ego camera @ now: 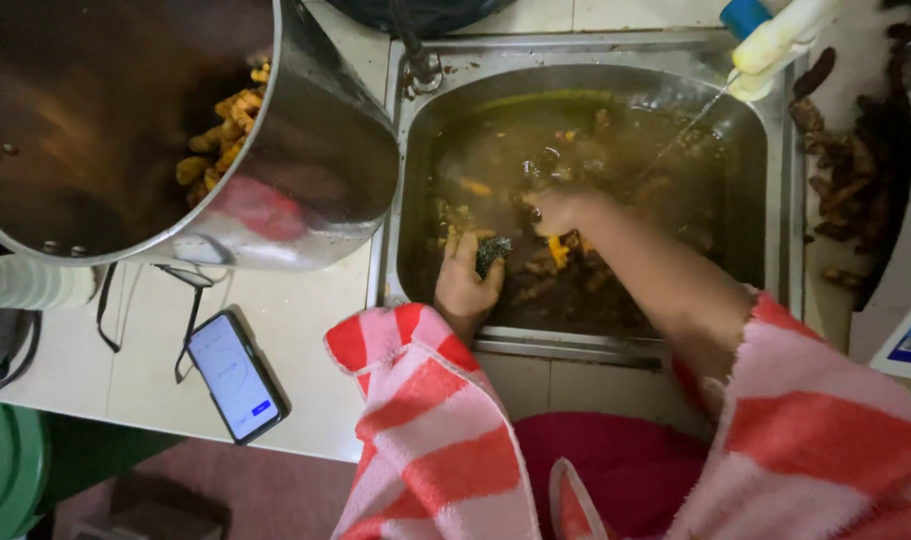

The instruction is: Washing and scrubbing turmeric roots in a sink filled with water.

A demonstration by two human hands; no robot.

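Both hands are down in the sink (pixel 782 200), which is full of murky brown water with yellow-orange roots (pixel 559 250) lying in it. The left hand (pixel 466 280) sits at the near left of the basin, its grip curled about a dark green scrub pad (pixel 492 252) — fingers closed on it, the thumb side up. The right hand (pixel 559 208) reaches in from the right, further back, its grip closed over something small; what it has hold of I cannot tell, the water and the fingers hide it. Two red-and-pink striped sleeves (pixel 436 430) fill the near edge.

A thin stream of water falls from the tap (pixel 776 45) at the far right, a pale spout with a blue top, cut off by the frame. Left of the sink a large steel pot (pixel 316 170) lies tilted on the bench (pixel 286 330), more yellow roots (pixel 221 135) heaped inside — its rim crowds the sink's left edge. One phone (pixel 238 377) lies near on the bench, screen lit, a black cable (pixel 191 320) trailing beside it. To the right of the sink, a dark pile of unwashed roots (pixel 856 170) — too tangled to count. A green lid (pixel 6 470) shows at the near left corner, only partly in view.
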